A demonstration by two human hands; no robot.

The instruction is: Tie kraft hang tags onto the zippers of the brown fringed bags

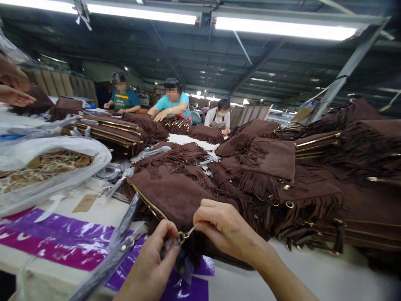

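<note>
Evidently working a gold clasp [182, 238], my left hand [155, 255] pinches plastic [171, 243], my right hand [221, 221] a pale strip [191, 230]; steady tension seems needed next.

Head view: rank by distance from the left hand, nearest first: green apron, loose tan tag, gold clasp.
From the left hand:
1. Gold clasp: right at its fingertips.
2. Loose tan tag: on the table, off to the left.
3. Green apron: on a co-worker, far back left.

Wearer's two hands [225, 230], three co-workers [171, 106] opposite, ten-plus bags [175, 192]
</note>
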